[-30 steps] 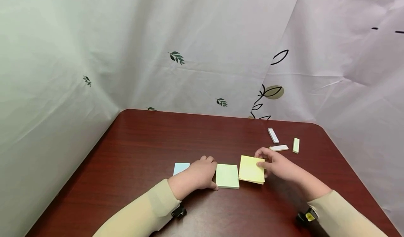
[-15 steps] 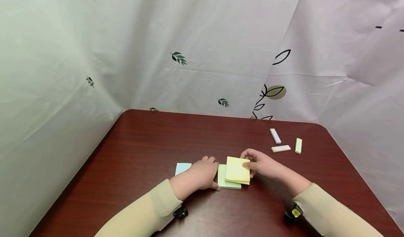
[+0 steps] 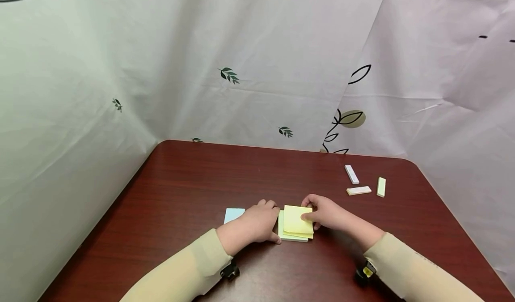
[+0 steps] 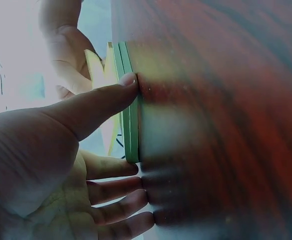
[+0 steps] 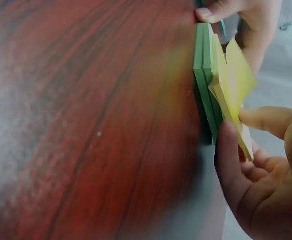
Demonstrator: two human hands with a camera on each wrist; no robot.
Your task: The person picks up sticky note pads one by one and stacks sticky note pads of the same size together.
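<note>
A stack of two green sticky note pads (image 3: pixel 281 230) lies flat on the table. My left hand (image 3: pixel 257 223) spans the stack's left side. In the left wrist view, its thumb touches one edge of the green pads (image 4: pixel 131 135) and the index fingertip is at another, with the fingertips down on the table. My right hand (image 3: pixel 327 213) pinches a yellow sticky note pad (image 3: pixel 297 221) by its right side, over the green stack. The right wrist view shows the yellow pad (image 5: pixel 225 90) tilted against the green pads, its top sheet lifting away.
A light blue sticky note pad (image 3: pixel 233 214), partly hidden, lies left of my left hand. Narrow strip pads, one white-lilac (image 3: pixel 352 174), one white and cream (image 3: pixel 359 190) and one pale green (image 3: pixel 381 187), lie at the back right of the dark red table (image 3: pixel 225 172). Fabric hangs behind.
My right hand has carried the yellow pad left from beside the green stack to over it, then slightly lower. My left hand has kept its place at the green pads.
</note>
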